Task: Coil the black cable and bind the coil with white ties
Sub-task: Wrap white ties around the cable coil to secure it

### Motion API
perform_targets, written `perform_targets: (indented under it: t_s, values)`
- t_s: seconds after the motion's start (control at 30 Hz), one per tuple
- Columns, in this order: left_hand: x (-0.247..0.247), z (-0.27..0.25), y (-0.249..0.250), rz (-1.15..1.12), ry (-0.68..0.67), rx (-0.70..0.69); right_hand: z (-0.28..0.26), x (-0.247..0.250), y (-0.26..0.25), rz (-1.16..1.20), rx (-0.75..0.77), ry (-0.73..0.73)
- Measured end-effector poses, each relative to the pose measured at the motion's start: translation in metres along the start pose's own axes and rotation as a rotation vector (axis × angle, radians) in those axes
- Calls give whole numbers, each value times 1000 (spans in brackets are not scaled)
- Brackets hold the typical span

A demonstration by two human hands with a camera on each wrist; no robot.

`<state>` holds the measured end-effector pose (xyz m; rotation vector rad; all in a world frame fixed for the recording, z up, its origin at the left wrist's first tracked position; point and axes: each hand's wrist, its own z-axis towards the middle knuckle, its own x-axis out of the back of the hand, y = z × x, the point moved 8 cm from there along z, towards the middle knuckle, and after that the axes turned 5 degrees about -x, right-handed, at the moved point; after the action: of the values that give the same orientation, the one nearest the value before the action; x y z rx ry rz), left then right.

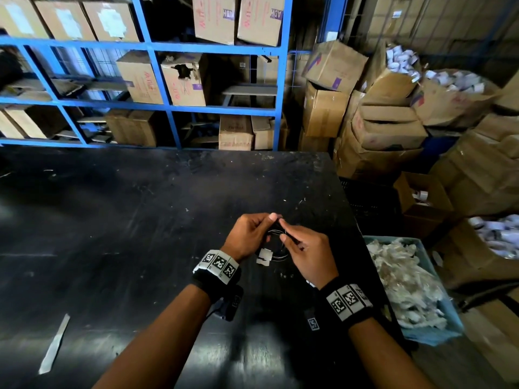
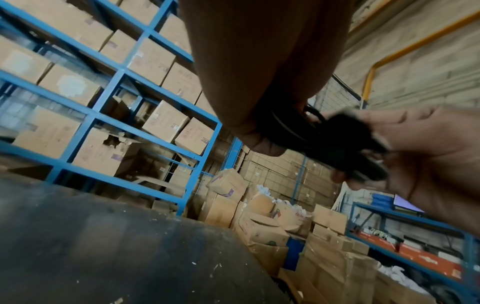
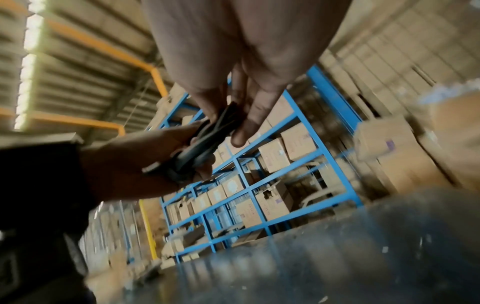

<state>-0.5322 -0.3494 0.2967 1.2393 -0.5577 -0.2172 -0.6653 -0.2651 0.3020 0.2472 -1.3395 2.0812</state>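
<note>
Your black cable coil (image 1: 276, 242) is held up off the black table (image 1: 140, 220), between both hands, near the table's right edge. White plug pieces (image 1: 264, 256) hang at the coil's lower left, just beside your left wrist.

Left hand (image 1: 250, 234): fingers curled round the coil's left side, thumb pressing on top. In the left wrist view the loops (image 2: 298, 131) run under that thumb.

Right hand (image 1: 306, 251): thumb and fingers pinch the coil's right side; the right wrist view shows the strands (image 3: 207, 142) clamped between fingertips (image 3: 241, 133). A white tie can't be made out at the pinch; too small and blurred.

Room: the table is open to your left and ahead, with only a pale strip (image 1: 54, 343) lying near the front left. On the right, the table edge is close to your right wrist, and a blue bin (image 1: 438, 332) of white material sits just past it. A blue rack (image 1: 151, 108) with cartons stands behind the far edge.
</note>
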Motion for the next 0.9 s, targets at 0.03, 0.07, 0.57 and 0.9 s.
perform_targets:
  t_s: [0.03,0.07,0.57,0.9]
  values:
    - [-1,-1,3,-47,-4,-7,-1,1,-3,-62,33,-8]
    - [-3,-1,7,-106,-11,-19,-1,3,-4,-105,45,-3]
    - [-13,-13,31,215,-248,-222,-1,25,-3,-15,46,-100]
    - [-12,-14,16,-203,112,-57,-10,6,31,826,-594,-134]
